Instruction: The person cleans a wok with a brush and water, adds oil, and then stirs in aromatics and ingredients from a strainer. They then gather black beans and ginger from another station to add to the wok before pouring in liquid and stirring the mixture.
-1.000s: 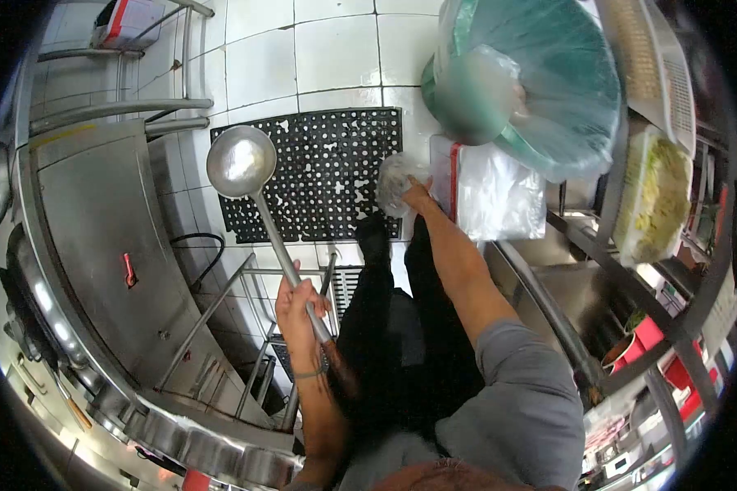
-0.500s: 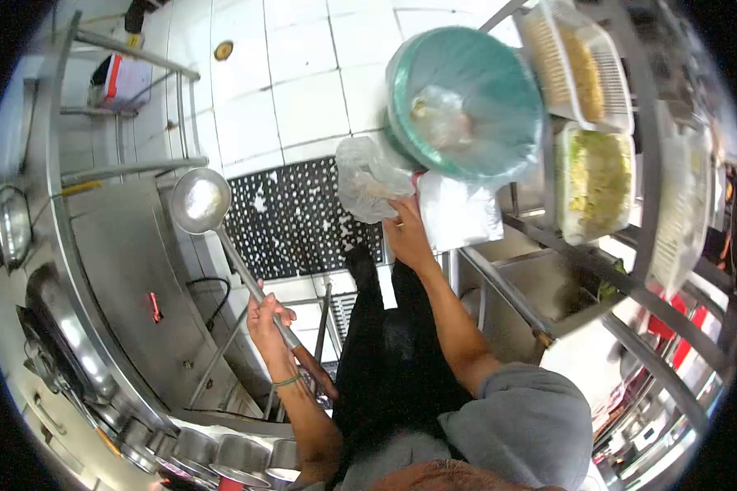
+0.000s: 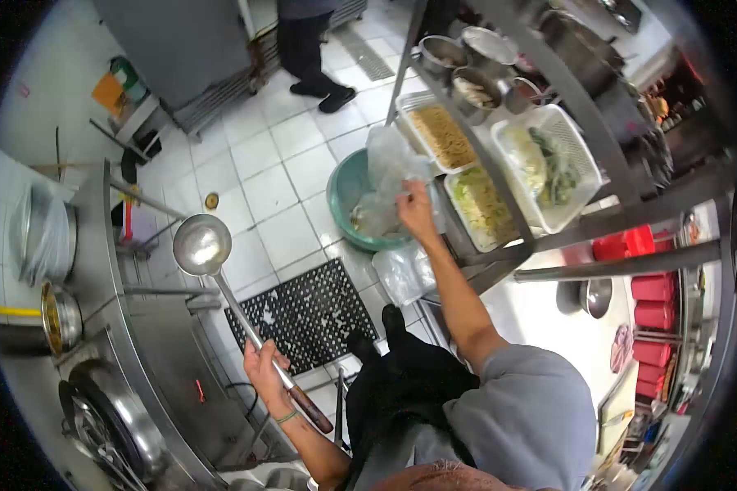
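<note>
My left hand is closed around the shaft of a long metal ladle. Its round bowl points away from me, and its brown handle end sticks out behind my wrist. On the other side, my right hand pinches a clear plastic bag, raised over the green bin. More crumpled clear plastic lies inside the bin. Below it, a white plastic packet rests at the bin's near side.
A shelf rack on the right holds a basket of noodles, a tub of chopped greens and a white basket. A perforated black mat covers tiles before me. Steel counter runs along the left. Another person's legs stand further off.
My right hand has lifted the plastic bag from beside the bin to above it. My view has tilted up, bringing another person's legs into sight. The ladle stays in my left hand.
</note>
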The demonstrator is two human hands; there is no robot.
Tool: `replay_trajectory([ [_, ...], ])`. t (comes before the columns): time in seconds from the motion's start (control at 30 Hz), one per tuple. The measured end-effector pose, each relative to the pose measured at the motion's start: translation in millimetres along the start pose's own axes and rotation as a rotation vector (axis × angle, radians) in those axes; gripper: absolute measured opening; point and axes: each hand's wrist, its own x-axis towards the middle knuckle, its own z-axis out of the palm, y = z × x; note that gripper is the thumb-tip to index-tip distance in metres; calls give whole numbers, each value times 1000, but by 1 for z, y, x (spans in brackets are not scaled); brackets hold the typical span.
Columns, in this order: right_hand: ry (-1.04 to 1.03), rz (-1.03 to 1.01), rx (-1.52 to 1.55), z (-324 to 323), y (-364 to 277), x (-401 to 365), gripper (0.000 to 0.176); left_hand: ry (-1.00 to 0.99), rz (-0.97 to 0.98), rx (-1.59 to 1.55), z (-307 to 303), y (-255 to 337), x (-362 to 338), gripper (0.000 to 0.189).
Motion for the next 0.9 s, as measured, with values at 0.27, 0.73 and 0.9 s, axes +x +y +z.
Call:
replay_trajectory([
  [0.27, -501, -50, -254, 11, 36, -34, 42, -402, 60, 120, 43, 79, -36, 53],
  [0.73, 77, 616, 76, -460, -130, -192, 20, -1149, -367, 272, 155, 174, -110, 49],
  [0.9, 422, 408, -103, -539, -160, -115, 16, -1148, -401, 322, 217, 188, -127, 47],
])
